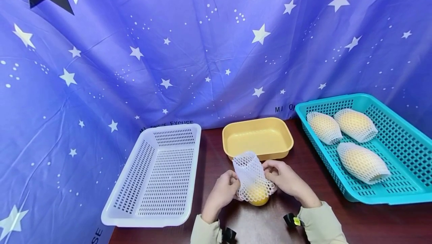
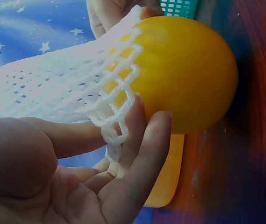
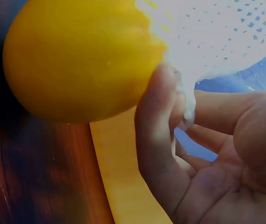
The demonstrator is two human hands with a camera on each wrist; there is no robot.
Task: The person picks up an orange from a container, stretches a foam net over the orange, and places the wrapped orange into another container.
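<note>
A white foam fruit net [image 1: 247, 167] covers the upper part of a smooth, oval yellow fruit [image 1: 259, 201] at the front middle of the table. My left hand [image 1: 222, 189] pinches the net's open rim on the left between thumb and fingers. On the opposite side, my right hand [image 1: 287, 179] pinches the rim too. Both wrist views show the fruit's rounded end [image 2: 193, 74] bare below the stretched mesh, with fingertips touching or very close to its skin. The net's other end stands up loosely above the fruit.
A white perforated basket [image 1: 194, 169] stands at left, and a shallow yellow tray [image 1: 258, 154] lies just behind the net. At right, a teal basket [image 1: 401, 169] holds three netted fruits [image 1: 362, 161]. A blue starry curtain [image 1: 209, 48] hangs behind the dark wooden table [image 1: 249, 229].
</note>
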